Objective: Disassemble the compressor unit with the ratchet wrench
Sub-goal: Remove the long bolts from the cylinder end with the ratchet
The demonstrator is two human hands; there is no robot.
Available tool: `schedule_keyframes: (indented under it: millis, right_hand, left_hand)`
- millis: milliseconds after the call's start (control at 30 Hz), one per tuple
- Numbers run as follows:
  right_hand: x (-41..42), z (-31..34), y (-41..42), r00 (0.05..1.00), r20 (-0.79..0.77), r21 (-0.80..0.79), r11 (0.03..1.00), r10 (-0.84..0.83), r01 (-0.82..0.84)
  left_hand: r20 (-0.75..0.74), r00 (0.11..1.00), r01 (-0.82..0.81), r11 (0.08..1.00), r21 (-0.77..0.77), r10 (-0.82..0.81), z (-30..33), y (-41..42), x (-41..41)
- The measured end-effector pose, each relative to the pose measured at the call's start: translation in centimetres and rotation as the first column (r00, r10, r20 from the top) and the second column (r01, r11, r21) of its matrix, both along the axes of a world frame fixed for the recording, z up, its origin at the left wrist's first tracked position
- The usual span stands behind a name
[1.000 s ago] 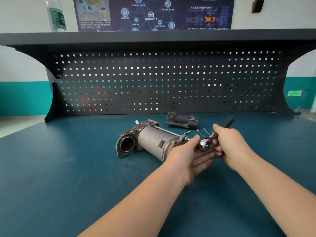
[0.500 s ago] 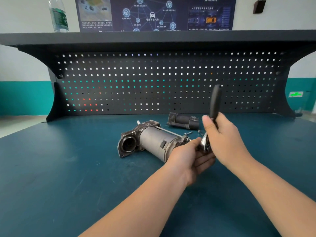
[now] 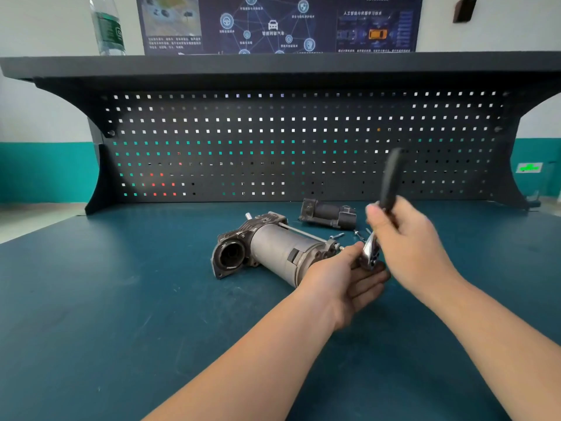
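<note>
The grey cylindrical compressor unit (image 3: 273, 250) lies on its side on the teal bench (image 3: 121, 299), its round opening facing left. My left hand (image 3: 346, 278) cups its right end, thumb against the ratchet's chrome head and fingers straight beneath it. My right hand (image 3: 406, 244) grips the ratchet wrench (image 3: 390, 180) by its black handle, which points nearly straight up and is blurred. The chrome head (image 3: 371, 253) sits at the unit's right end; the fastener under it is hidden.
A dark removed part (image 3: 328, 212) lies behind the unit, with loose bolts (image 3: 337, 236) beside it. A black pegboard (image 3: 273, 141) and shelf close off the back of the bench. A water bottle (image 3: 107, 25) stands on the shelf at the left.
The ratchet handle swung from lying low and pointing right to standing nearly upright, my right hand turning with it. My left hand stayed at the unit's right end.
</note>
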State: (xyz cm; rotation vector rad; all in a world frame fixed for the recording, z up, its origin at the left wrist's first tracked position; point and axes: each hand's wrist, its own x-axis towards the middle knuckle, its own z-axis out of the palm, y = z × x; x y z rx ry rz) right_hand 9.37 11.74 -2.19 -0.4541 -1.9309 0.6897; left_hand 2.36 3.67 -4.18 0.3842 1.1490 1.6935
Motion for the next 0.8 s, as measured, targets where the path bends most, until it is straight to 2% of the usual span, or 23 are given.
schedule_keyframes:
  millis: [67,100,167,267,367,433,500,533,600,633,700,733,767,800]
  right_hand:
    - [0.5,-0.1,-1.1,0.988,0.142,0.279,0.956,0.056,-0.094]
    - [0.5,-0.1,-1.4,0.98,0.194,0.34,0.933,0.053,-0.118]
    - [0.3,-0.1,-1.6,0.979,0.195,0.319,0.94,0.06,-0.121]
    - [-0.1,0.0,-1.2,0.996,0.082,0.064,0.997,0.03,-0.035]
    - [-0.7,0.0,0.4,0.991,0.062,-0.267,0.955,-0.118,0.131]
    - [-0.9,-0.2,1.5,0.994,0.069,-0.553,0.826,-0.086,0.11]
    - [-0.9,-0.6,2.2,0.996,0.093,-0.767,0.637,-0.007,0.076]
    - [-0.8,-0.9,2.4,0.995,0.092,-0.826,0.561,0.038,0.055]
    - [-1.0,-1.0,2.4,0.997,0.041,-0.867,0.498,0.07,0.001]
    - [-1.1,-0.9,2.2,0.999,0.007,-0.843,0.538,0.047,-0.02]
    - [-1.1,-0.7,1.8,0.999,-0.022,-0.636,0.771,-0.043,0.019]
    - [-0.9,-0.6,1.4,0.997,-0.037,-0.452,0.891,-0.072,0.048]
    - [-0.6,-0.4,0.9,0.997,-0.063,-0.25,0.968,-0.05,0.033]
    - [-0.2,-0.4,0.2,0.998,-0.059,-0.065,0.998,0.015,-0.019]
  left_hand:
    - [-0.005,1.0,0.013,1.0,0.011,-0.013,0.0,-0.1,-0.1]
    - [-0.006,1.0,0.018,1.0,0.018,-0.018,0.0,-0.1,-0.1]
    - [0.0,1.0,0.016,0.999,0.028,-0.016,0.1,-0.2,-0.2]
    - [0.017,1.0,-0.009,1.0,0.027,0.009,0.1,-0.1,0.0]
    - [0.016,1.0,-0.025,0.999,0.023,0.025,-0.1,0.2,0.1]
    - [0.02,0.999,-0.029,0.999,0.022,0.029,-0.2,0.3,0.0]
    - [0.023,0.999,-0.03,0.999,0.022,0.029,-0.2,0.4,0.0]
    - [0.024,0.999,-0.033,0.999,0.021,0.032,-0.2,0.5,0.0]
    - [0.027,0.999,-0.038,0.999,0.015,0.037,-0.1,0.4,0.0]
    - [0.03,0.999,-0.036,0.999,0.011,0.036,-0.1,0.3,0.0]
    - [0.038,0.999,-0.033,0.999,0.006,0.033,0.1,0.2,0.0]
    - [0.042,0.999,-0.032,0.999,0.006,0.032,0.1,0.1,0.0]
    - [0.042,0.999,-0.029,1.0,0.008,0.029,0.1,0.1,0.0]
    - [0.04,0.999,-0.021,1.0,0.01,0.021,0.2,0.0,0.0]
